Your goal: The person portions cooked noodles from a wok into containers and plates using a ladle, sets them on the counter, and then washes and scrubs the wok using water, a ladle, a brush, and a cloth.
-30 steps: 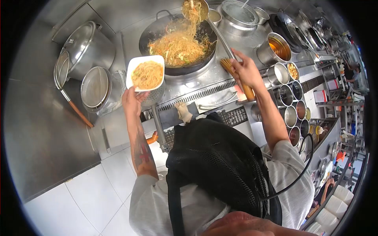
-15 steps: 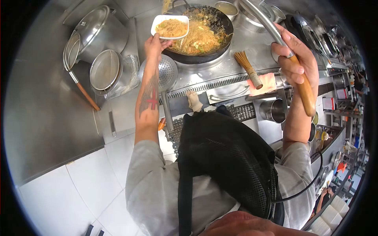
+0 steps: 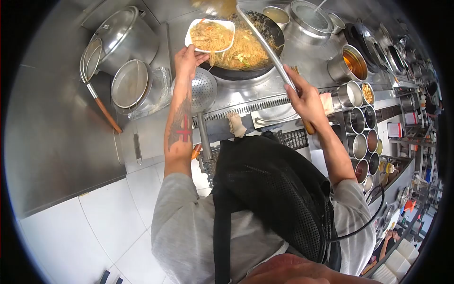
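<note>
My left hand point(image 3: 190, 60) holds the near edge of a white square bowl point(image 3: 188, 41) heaped with noodles, over the left side of a black wok point(image 3: 231, 74). Noodles point(image 3: 248, 49) fill much of the wok, and a few strands hang over the bowl's near rim. My right hand point(image 3: 307, 102) is closed round the long handle of a metal ladle point(image 3: 265, 43). The ladle's head, blurred at the top edge, is up beyond the bowl with food on it.
A perforated strainer point(image 3: 203, 90) lies below the bowl. Left stand a big lidded pot point(image 3: 113, 31) and a sieve point(image 3: 130, 84). On the right are a pot of orange liquid point(image 3: 352, 64) and several metal containers point(image 3: 355, 119). Far lower right, another person's arms point(image 3: 388, 235) show.
My right hand has moved left and down with the ladle, whose head now shows at the top. The bowl has shifted slightly right and holds more noodles.
</note>
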`<action>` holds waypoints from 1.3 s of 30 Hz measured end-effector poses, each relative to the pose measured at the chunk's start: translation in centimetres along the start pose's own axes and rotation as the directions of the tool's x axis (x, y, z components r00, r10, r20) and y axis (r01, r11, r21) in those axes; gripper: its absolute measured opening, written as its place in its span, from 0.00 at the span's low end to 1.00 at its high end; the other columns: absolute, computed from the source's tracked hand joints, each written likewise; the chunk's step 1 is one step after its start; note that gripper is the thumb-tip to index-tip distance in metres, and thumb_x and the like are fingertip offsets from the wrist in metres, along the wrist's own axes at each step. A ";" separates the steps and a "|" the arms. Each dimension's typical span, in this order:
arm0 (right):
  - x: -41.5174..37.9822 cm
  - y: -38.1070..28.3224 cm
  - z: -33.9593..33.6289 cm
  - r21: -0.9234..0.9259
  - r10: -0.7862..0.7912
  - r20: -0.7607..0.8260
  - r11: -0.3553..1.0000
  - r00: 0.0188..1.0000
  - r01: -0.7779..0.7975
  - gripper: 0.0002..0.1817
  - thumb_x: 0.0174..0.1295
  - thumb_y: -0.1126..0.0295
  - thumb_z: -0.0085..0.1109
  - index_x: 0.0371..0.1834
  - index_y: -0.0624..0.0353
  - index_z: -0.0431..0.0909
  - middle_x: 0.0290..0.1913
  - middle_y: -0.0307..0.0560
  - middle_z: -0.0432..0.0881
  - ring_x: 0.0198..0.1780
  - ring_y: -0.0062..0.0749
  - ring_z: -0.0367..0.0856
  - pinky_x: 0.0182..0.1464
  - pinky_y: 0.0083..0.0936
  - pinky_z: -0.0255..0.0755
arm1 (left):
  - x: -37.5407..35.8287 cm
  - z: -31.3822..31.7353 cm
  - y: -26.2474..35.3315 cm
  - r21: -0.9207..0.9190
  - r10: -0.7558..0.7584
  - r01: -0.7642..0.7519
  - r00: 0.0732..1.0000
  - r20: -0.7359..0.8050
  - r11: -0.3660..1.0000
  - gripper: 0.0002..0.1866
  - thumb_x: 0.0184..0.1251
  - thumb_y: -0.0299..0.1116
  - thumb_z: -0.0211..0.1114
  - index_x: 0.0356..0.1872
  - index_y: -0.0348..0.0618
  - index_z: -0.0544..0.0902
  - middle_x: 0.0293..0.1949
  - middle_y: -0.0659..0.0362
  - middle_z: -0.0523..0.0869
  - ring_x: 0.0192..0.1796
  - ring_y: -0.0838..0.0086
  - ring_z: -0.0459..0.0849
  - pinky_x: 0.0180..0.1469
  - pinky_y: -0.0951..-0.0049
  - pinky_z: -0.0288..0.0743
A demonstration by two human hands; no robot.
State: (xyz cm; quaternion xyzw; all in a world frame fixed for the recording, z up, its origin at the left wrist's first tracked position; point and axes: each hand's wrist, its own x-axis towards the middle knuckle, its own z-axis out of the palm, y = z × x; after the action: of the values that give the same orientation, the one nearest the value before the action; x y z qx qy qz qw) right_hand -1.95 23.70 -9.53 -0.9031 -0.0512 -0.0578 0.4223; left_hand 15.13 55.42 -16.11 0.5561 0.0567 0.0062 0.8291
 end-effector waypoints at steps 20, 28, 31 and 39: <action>-6.6 3.1 0.6 0.401 0.495 -0.145 0.821 0.857 -0.407 0.11 0.63 0.66 0.59 0.43 0.62 0.80 0.36 0.42 0.85 0.36 0.28 0.83 0.40 0.28 0.75 | -11.0 19.6 -8.8 -0.073 -0.182 0.292 0.751 0.634 0.954 0.13 0.70 0.26 0.49 0.53 0.32 0.70 0.42 0.46 0.84 0.36 0.59 0.87 0.38 0.64 0.87; -24.9 3.0 -14.8 -0.505 0.332 -0.608 0.540 0.722 -0.673 0.22 0.55 0.63 0.62 0.54 0.57 0.78 0.35 0.57 0.84 0.37 0.50 0.83 0.42 0.39 0.76 | -27.8 27.2 -19.1 0.278 -0.459 0.501 0.282 0.843 0.819 0.13 0.71 0.27 0.51 0.51 0.29 0.71 0.44 0.47 0.83 0.38 0.60 0.88 0.39 0.65 0.87; -37.4 1.5 -17.9 -0.176 0.575 -0.728 0.369 0.373 -0.913 0.24 0.56 0.61 0.64 0.57 0.54 0.77 0.37 0.48 0.87 0.39 0.44 0.85 0.44 0.33 0.75 | -34.8 28.0 -24.9 0.448 -0.569 0.555 0.056 0.821 0.701 0.12 0.72 0.27 0.50 0.51 0.30 0.72 0.44 0.47 0.83 0.39 0.60 0.87 0.41 0.65 0.86; -67.5 1.2 -10.6 0.232 0.794 -0.595 0.027 -0.120 -0.972 0.21 0.57 0.58 0.64 0.48 0.60 0.81 0.37 0.53 0.86 0.38 0.44 0.85 0.43 0.34 0.75 | -55.3 25.0 -48.2 0.767 -0.779 0.211 -0.034 0.626 0.606 0.14 0.72 0.24 0.48 0.56 0.38 0.70 0.42 0.49 0.83 0.34 0.65 0.88 0.32 0.71 0.87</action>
State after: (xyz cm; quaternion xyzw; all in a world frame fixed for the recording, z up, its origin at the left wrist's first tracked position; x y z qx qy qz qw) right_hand -69.11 11.81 -13.65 -0.6630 0.7212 -0.0344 0.1980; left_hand -39.80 9.91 -46.43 0.5392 -0.2583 -0.6626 0.4511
